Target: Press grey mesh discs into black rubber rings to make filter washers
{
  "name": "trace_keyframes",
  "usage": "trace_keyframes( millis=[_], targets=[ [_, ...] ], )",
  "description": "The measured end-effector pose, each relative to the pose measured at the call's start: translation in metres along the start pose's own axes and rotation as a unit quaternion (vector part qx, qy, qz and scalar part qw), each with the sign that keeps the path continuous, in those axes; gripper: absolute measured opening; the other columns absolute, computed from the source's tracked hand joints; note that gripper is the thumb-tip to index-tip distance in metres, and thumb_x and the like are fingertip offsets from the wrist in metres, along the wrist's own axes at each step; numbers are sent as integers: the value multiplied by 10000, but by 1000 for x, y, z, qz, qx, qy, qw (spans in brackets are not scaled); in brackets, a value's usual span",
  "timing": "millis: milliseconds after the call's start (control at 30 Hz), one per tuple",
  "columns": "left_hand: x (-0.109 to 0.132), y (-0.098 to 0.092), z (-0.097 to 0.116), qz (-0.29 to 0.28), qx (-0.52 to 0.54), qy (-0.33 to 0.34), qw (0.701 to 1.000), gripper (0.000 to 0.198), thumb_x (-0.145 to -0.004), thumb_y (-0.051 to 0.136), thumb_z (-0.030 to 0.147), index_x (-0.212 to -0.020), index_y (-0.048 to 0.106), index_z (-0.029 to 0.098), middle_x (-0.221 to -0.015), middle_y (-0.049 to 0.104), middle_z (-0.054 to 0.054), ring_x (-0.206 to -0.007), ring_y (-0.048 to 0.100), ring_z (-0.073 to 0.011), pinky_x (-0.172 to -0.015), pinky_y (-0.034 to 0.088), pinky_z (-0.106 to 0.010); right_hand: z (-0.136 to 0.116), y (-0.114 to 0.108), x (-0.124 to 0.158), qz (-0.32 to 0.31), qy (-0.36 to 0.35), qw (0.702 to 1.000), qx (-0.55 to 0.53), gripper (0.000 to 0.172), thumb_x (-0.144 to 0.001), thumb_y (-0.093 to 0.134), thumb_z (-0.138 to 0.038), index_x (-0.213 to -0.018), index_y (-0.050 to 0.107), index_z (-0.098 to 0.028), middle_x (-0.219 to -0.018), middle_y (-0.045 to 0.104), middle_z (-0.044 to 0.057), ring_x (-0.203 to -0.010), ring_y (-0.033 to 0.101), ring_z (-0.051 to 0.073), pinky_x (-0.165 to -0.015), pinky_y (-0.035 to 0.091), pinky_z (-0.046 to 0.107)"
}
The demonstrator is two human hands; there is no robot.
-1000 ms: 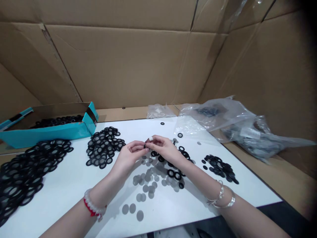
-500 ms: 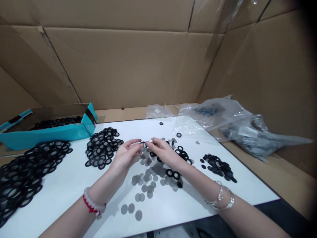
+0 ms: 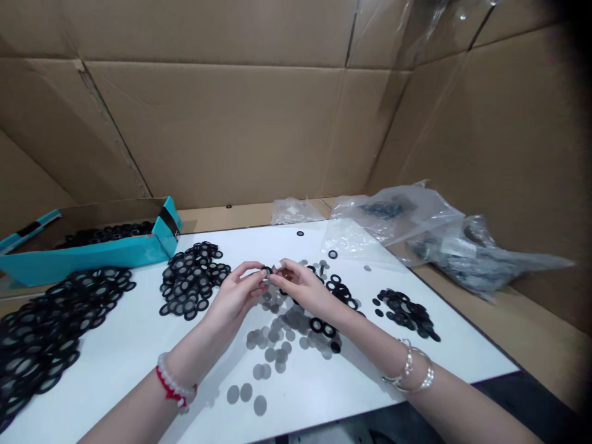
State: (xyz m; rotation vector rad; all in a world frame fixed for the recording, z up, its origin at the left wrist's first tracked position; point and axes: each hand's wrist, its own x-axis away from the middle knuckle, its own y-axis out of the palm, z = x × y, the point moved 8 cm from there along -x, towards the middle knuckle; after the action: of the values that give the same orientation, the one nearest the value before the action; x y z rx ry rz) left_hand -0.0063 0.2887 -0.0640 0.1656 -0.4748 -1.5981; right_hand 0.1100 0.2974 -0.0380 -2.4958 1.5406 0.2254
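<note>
Between the thumb and fingertips of my left hand (image 3: 239,291) is a small black ring (image 3: 267,271), tilted above the table. My right hand (image 3: 300,285) is closed, its thumb and fingertips right beside that ring; whatever they pinch is too small and partly hidden to make out. Under and in front of both hands, thin grey mesh-like discs (image 3: 259,405) lie scattered and overlapping on the white board (image 3: 319,388). More black rings (image 3: 316,325) lie beneath and beside my right forearm.
Rings with grey centres form a pile (image 3: 190,277) left of my hands and a larger heap (image 3: 41,327) farther left. A blue box (image 3: 92,256) holds more. Small black pieces (image 3: 409,311) lie at right, near plastic bags (image 3: 402,216). Cardboard walls (image 3: 222,123) surround the board.
My right fingertips have come lower and closer against the ring, which now shows more plainly in my left fingers. The view has tilted slightly; the piles look unchanged.
</note>
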Motion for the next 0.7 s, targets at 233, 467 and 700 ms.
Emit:
trace_keyframes(
  millis=[233,467,700],
  targets=[
    [7,11,19,-13,-135,42,990,293,-632,765,281,-792,544,177,-641,595,37,-589,543,-89,-588,399,-203,-2,-3,1,-8,-2,999,47,295,-897,462,-446,-735,422,-204,-691,385,-40,-626,367,114,-584,307,245],
    [8,11,27,5,-180,42,983,361,-632,754,311,-902,577,150,-662,604,16,-594,521,-102,-592,400,-220,-19,-5,5,20,-34,993,113,252,-927,428,-354,-732,372,-206,-712,357,-44,-649,364,117,-609,303,248],
    [36,25,46,-6,-170,98,981,231,-698,710,343,-828,608,181,-726,608,12,-679,555,-109,-679,446,-217,-51,5,27,37,-60,990,124,212,-939,438,-312,-765,383,-204,-779,402,-30,-726,421,120,-675,349,242]
  ],
)
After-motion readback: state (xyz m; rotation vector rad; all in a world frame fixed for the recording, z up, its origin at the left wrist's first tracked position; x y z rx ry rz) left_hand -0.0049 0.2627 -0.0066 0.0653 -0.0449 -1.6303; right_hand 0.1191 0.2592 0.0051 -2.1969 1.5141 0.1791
